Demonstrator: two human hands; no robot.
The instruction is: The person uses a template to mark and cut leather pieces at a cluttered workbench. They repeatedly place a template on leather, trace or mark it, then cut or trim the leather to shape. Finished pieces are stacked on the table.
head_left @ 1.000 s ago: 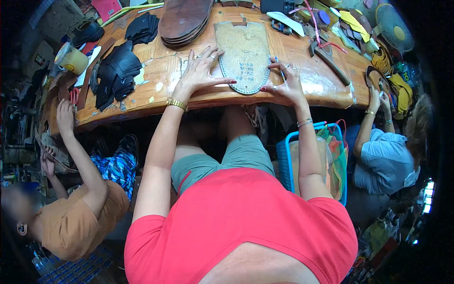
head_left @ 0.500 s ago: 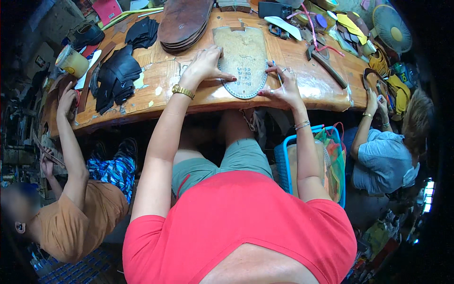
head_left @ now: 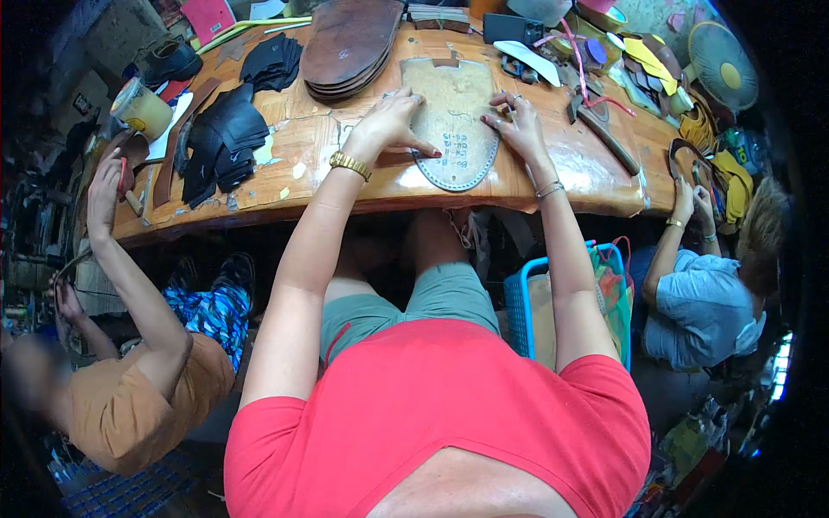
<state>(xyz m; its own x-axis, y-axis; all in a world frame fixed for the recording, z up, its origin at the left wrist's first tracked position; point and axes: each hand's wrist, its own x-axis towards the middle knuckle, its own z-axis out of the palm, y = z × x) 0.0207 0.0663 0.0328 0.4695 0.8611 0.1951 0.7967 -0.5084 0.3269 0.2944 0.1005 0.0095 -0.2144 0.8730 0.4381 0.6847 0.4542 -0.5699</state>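
A tan, flat template [head_left: 451, 104] with a rounded near end, small holes along its curved edge and handwriting lies on the wooden table in front of me. My left hand [head_left: 390, 127] spreads over its left edge, thumb pressing on the surface. At its right edge is my right hand [head_left: 520, 129], fingers bent around a slim pen-like tool [head_left: 502, 110] that is mostly hidden; its exact kind is unclear. Right of that hand rests a hammer [head_left: 609, 140] with a wooden handle. Stacked brown leather pieces [head_left: 352, 43] lie beyond my left hand.
Black leather pieces [head_left: 226, 134] and a tub [head_left: 142, 110] occupy the table's left side. A person in brown [head_left: 155, 397] works at left, another in grey-blue [head_left: 704, 298] at right. A blue basket [head_left: 521, 315] stands beside my legs; a fan [head_left: 724, 65] is at far right.
My right hand has moved farther up the template's right edge, away from its rounded end. The left hand stays on the template. The person at left has shifted their hands.
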